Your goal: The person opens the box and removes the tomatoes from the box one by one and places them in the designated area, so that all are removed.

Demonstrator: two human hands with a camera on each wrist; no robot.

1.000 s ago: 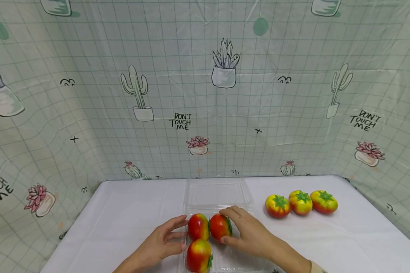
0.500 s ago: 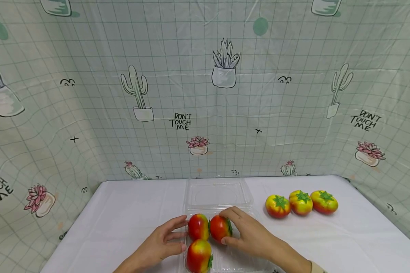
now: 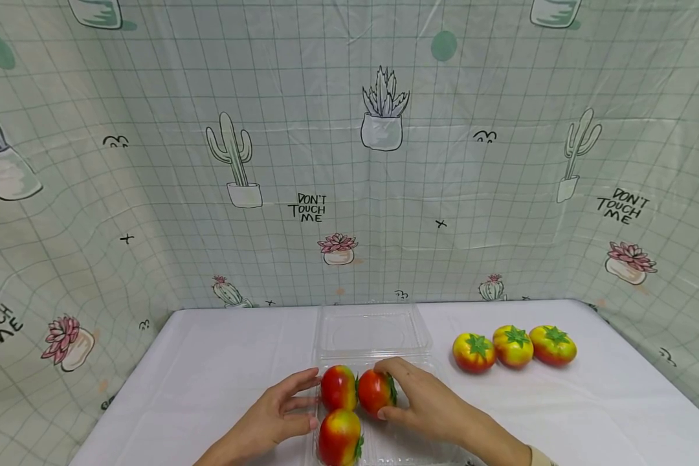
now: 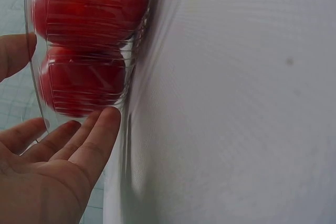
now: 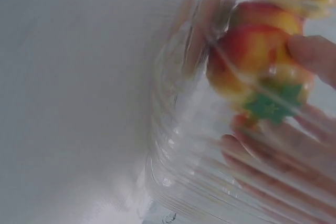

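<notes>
Change noted is slight: the right hand (image 3: 422, 398) sits marginally lower in the head view, and the held fruit (image 3: 374, 392) appears to have shifted with it. Everything else keeps its position.

The held fruit lies on its side in the far row of the clear plastic container (image 3: 404, 448), green leaves toward the right hand. The right fingers and thumb are curled about it, gripping it. It is just beside the far left fruit (image 3: 338, 388); contact between them cannot be confirmed. The near left fruit (image 3: 338, 437) occupies the row closer to the person.

The left hand (image 3: 276, 412) is at the container's left side, fingers extended and relaxed, fingertips against the outer wall; it grips no fruit. This is judged a steadying contact.

The clear lid (image 3: 373, 331) is laid back at the far side. A row of three fruits (image 3: 512, 347) stands on the white-covered counter (image 3: 239, 336), right of the container.

Assessment: the shift is consistent with final seating of the third fruit; release is not yet made, so that placement remains incomplete.
</notes>
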